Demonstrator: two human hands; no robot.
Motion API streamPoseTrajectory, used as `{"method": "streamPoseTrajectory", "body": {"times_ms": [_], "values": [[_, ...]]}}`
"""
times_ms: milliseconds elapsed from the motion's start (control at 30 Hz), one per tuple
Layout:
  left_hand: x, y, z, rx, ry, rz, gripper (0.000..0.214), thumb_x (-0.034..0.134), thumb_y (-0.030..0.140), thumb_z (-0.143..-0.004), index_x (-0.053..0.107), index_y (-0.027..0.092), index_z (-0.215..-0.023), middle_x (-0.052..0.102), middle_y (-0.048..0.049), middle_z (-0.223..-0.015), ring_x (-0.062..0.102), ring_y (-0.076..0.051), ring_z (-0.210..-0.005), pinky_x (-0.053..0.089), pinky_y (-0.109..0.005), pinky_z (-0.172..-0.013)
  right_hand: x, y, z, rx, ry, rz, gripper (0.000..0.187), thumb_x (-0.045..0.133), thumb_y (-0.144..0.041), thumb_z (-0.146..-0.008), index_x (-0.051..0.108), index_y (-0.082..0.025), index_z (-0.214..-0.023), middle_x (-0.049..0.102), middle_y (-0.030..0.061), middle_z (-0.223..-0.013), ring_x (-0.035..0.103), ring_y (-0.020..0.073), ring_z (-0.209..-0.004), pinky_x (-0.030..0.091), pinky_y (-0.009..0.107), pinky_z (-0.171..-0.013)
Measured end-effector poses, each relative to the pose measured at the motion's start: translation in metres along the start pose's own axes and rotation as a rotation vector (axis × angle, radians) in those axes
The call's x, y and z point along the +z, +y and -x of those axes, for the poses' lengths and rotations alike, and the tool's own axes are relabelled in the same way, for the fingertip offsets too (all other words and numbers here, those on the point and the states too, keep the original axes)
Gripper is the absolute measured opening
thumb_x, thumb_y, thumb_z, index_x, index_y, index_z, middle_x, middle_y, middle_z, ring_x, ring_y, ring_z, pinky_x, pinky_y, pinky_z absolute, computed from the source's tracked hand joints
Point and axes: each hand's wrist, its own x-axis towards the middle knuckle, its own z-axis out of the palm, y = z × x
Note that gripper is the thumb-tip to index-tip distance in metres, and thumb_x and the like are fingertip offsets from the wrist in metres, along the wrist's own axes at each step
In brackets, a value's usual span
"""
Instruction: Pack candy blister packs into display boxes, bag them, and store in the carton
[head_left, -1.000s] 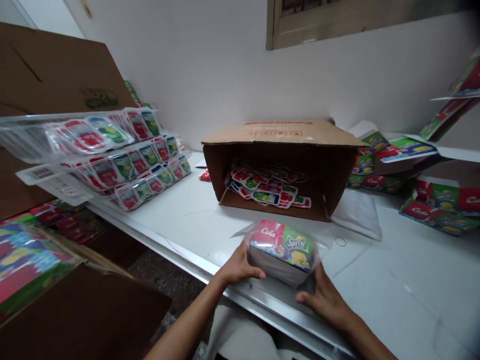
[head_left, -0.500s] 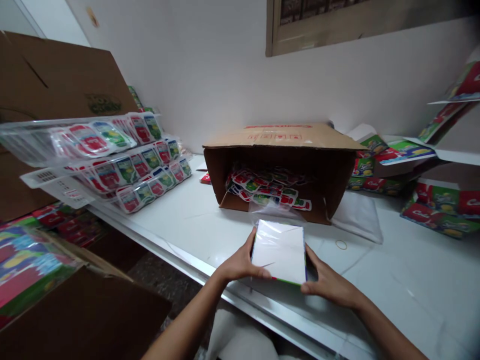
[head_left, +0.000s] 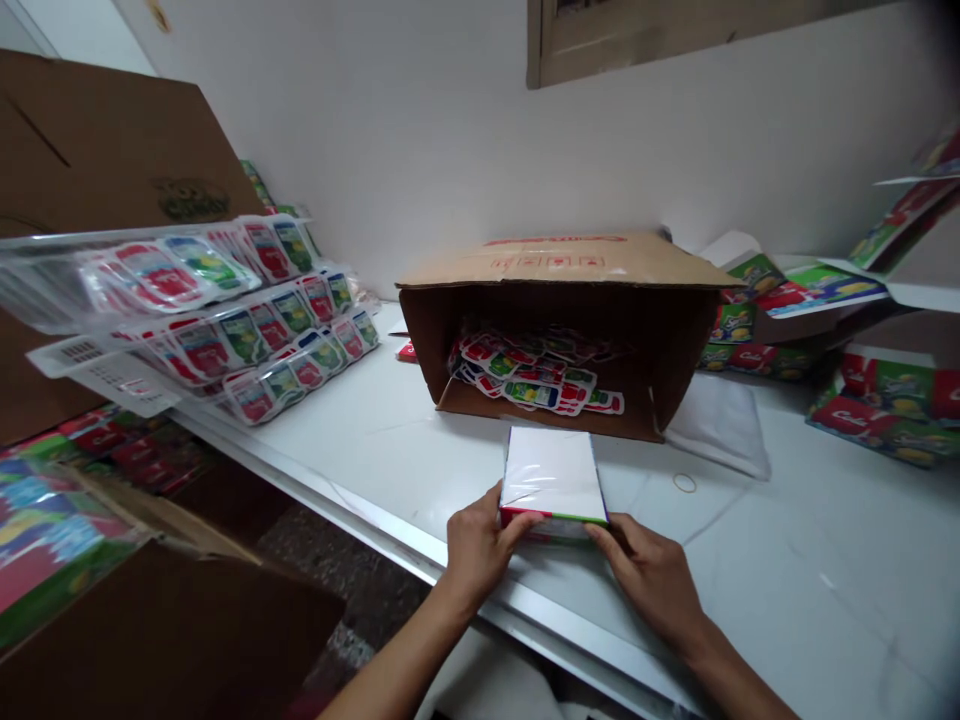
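Hands are working at one wrapped packet (head_left: 553,474) lying white face up on the white table (head_left: 787,560), just in front of the tipped cardboard box (head_left: 562,300). Left hand (head_left: 476,545) is pinching the packet's near left corner, thumb on top and fingers curled under; right hand (head_left: 652,575) is pressing against the near right corner, fingers together — both are touching it. One box is lying on its side, open toward the camera, with a loose heap of small red and green sachets (head_left: 536,375) inside, too many to count. Three clear trays of sachets (head_left: 225,310) are stacking up at left — one rubber band (head_left: 684,483) is lying near the packet.
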Motion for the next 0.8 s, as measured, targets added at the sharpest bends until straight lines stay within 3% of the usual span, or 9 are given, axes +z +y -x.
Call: {"method": "streamPoseTrajectory", "body": {"times_ms": [133,233,300,367,467,567,700,800], "values": [[0.003,-0.002,-0.002,0.083,0.052,0.064,0.088,0.075,0.051,-0.070,0.039,0.016,-0.142,0.054,-0.0160,-0.138,0.052,-0.033,-0.127,0.050,-0.043,-0.098,0.003,0.005,-0.005,0.051,0.028,-0.174,0.062,0.064,-0.053,-0.079,0.056,-0.018,-0.129,0.064,0.0108,-0.125,0.066,0.0256,-0.100,0.055,0.036,-0.082],[0.013,0.000,-0.002,0.135,0.066,0.110,0.071,0.068,0.044,-0.080,0.043,0.016,-0.141,0.050,-0.0155,-0.142,0.047,-0.030,-0.132,0.044,-0.044,-0.107,0.010,0.001,-0.006,0.097,0.022,-0.265,0.057,0.058,-0.050,-0.084,0.056,-0.019,-0.132,0.064,0.0096,-0.127,0.068,0.0243,-0.094,0.057,0.034,-0.076],[0.017,0.002,-0.001,0.153,0.123,0.073,0.063,0.066,0.043,-0.082,0.049,0.017,-0.137,0.051,-0.0170,-0.141,0.046,-0.031,-0.133,0.043,-0.047,-0.107,0.011,-0.004,-0.006,0.134,0.082,-0.276,0.050,0.060,-0.050,-0.083,0.064,-0.020,-0.123,0.069,0.0089,-0.118,0.069,0.0243,-0.090,0.057,0.035,-0.077],[0.015,0.003,-0.002,0.222,0.191,0.017,0.058,0.067,0.040,-0.081,0.053,0.017,-0.133,0.048,-0.0183,-0.143,0.044,-0.033,-0.133,0.042,-0.051,-0.106,0.006,-0.007,-0.007,0.131,0.058,-0.307,0.043,0.064,-0.050,-0.080,0.069,-0.020,-0.111,0.073,0.0072,-0.106,0.069,0.0246,-0.090,0.055,0.035,-0.081],[0.003,0.005,-0.010,0.365,0.218,0.043,0.026,0.063,0.029,-0.085,0.067,0.021,-0.110,0.057,-0.0135,-0.130,0.051,-0.029,-0.124,0.046,-0.048,-0.101,-0.008,-0.012,-0.014,0.097,-0.054,-0.319,0.035,0.061,-0.051,-0.082,0.071,-0.022,-0.099,0.074,0.0060,-0.097,0.068,0.0232,-0.088,0.054,0.033,-0.079],[-0.008,0.011,-0.019,0.440,0.166,0.079,0.013,0.054,0.020,-0.089,0.067,0.020,-0.086,0.065,-0.0088,-0.103,0.058,-0.023,-0.104,0.051,-0.041,-0.090,-0.015,-0.019,-0.022,0.032,-0.017,-0.207,0.035,0.056,-0.050,-0.084,0.068,-0.023,-0.103,0.069,0.0072,-0.106,0.066,0.0212,-0.086,0.054,0.032,-0.073],[-0.008,0.018,-0.022,0.554,0.123,-0.061,0.016,0.044,0.015,-0.092,0.057,0.018,-0.083,0.061,-0.0094,-0.093,0.054,-0.023,-0.093,0.047,-0.042,-0.084,-0.011,-0.034,-0.030,-0.081,0.007,0.046,0.030,0.059,-0.042,-0.083,0.064,-0.023,-0.105,0.062,0.0075,-0.110,0.060,0.0231,-0.097,0.051,0.034,-0.076],[-0.007,0.018,-0.021,0.530,0.119,-0.035,0.011,0.046,0.018,-0.092,0.056,0.018,-0.088,0.059,-0.0083,-0.092,0.053,-0.022,-0.092,0.047,-0.039,-0.083,-0.011,-0.047,-0.036,-0.132,-0.047,0.258,0.019,0.057,-0.038,-0.087,0.064,-0.024,-0.098,0.062,0.0053,-0.099,0.059,0.0238,-0.094,0.047,0.035,-0.075]]}}
